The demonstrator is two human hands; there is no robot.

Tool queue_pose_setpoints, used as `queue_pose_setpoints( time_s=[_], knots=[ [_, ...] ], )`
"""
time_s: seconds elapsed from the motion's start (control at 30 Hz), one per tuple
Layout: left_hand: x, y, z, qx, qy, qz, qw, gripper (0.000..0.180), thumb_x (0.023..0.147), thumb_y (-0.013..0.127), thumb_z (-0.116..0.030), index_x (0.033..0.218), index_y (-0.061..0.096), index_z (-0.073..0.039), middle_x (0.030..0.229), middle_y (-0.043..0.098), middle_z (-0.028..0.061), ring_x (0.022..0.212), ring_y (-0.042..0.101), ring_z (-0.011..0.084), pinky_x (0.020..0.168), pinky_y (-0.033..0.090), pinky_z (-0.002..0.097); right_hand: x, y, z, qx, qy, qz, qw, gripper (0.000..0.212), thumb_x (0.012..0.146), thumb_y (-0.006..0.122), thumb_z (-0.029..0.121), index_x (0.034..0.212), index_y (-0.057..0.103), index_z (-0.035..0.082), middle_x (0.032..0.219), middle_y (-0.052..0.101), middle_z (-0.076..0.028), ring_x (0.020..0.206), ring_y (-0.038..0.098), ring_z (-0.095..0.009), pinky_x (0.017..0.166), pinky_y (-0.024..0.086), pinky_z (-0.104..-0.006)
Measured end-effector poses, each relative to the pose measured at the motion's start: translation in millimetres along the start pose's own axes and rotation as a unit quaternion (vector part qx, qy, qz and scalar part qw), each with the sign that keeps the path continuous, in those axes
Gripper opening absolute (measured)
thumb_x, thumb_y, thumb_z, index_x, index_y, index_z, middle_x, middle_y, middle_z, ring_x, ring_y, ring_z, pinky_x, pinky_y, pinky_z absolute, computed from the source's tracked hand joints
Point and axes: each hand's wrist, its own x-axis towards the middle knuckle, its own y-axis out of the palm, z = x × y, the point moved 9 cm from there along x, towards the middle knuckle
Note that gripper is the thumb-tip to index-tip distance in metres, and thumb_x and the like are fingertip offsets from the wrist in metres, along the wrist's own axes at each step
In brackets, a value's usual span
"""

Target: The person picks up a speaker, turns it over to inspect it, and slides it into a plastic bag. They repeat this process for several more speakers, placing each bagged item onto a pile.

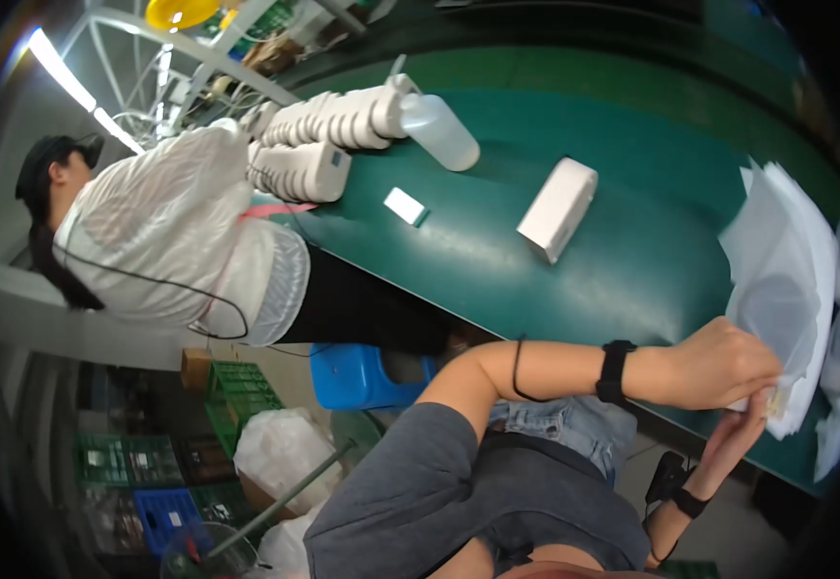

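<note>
A stack of translucent white plastic bags or sheets (777,280) lies at the right end of the green table. My left hand (724,365) reaches across to the stack's near corner, its fingers closed in a pinch there. Right beside it, my right hand (737,434) comes up from below, thumb and fingers pressed together at the same corner. A small yellowish patch (775,400) shows by the fingertips; what it is I cannot make out. Exactly what each hand pinches is partly hidden by the fingers.
On the green table (468,261) stand a white box-shaped case (560,207), a small white-and-green box (406,206), a translucent bottle (442,132) and rows of white cases (333,121). A person in a white jacket (169,222) is at the left, near a blue stool (348,376).
</note>
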Motion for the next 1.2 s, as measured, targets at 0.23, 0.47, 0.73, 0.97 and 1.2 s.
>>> queue_pose_setpoints(
  time_s=[0.23,0.47,0.73,0.97,1.2],
  knots=[
    [-13.2,24.9,-10.9,0.061,0.027,0.126,0.99,0.01,0.075,0.057,-0.011,0.073,0.051,-0.003,0.061,0.052,0.0085,0.057,0.056,0.027,0.046,0.04,0.0339,-5.1,-11.8,-26.9,-0.256,-0.112,0.053,0.959,0.041,0.093,0.048,0.025,0.124,0.041,0.001,0.119,0.05,-0.008,0.112,0.046,-0.018,0.091,0.041,-0.0317],
    [-17.8,-32.1,-7.2,-0.042,-0.036,0.078,0.995,0.008,0.08,0.056,-0.009,0.081,0.055,-0.001,0.068,0.056,0.0094,0.055,0.057,0.0237,0.046,0.042,0.03,4.5,34.9,-40.7,-0.423,0.078,0.251,0.868,0.037,0.093,0.048,0.024,0.121,0.043,0.001,0.111,0.054,-0.006,0.103,0.05,-0.017,0.086,0.042,-0.03],
    [-9.8,-150.7,31.4,-0.141,-0.242,-0.141,0.949,0.012,0.09,0.051,-0.008,0.097,0.055,0.0,0.083,0.058,0.0042,0.064,0.053,0.009,0.054,0.041,0.0213,-57.0,224.1,79.6,-0.505,-0.382,0.414,0.654,0.01,0.074,0.061,0.008,0.08,0.061,0.0,0.097,0.06,-0.012,0.09,0.056,-0.029,0.077,0.046,-0.0352],
    [26.5,-122.5,-12.1,-0.222,-0.146,-0.03,0.964,0.019,0.09,0.051,-0.01,0.106,0.051,0.0,0.085,0.054,0.0033,0.068,0.049,0.0073,0.059,0.039,0.0197,-51.8,218.1,88.9,-0.319,-0.432,0.28,0.796,0.005,0.073,0.062,0.007,0.072,0.059,0.003,0.094,0.06,-0.013,0.09,0.056,-0.031,0.081,0.044,-0.0399],
    [-6.1,-99.6,25.8,-0.44,-0.178,-0.092,0.876,0.033,0.092,0.049,-0.018,0.119,0.04,-0.003,0.089,0.052,0.004,0.085,0.053,0.0115,0.074,0.043,0.0248,-32.9,185.9,71.2,-0.12,-0.233,0.415,0.871,0.011,0.078,0.063,0.013,0.068,0.057,0.011,0.077,0.055,-0.009,0.07,0.05,-0.02,0.064,0.038,-0.0287]
  ],
)
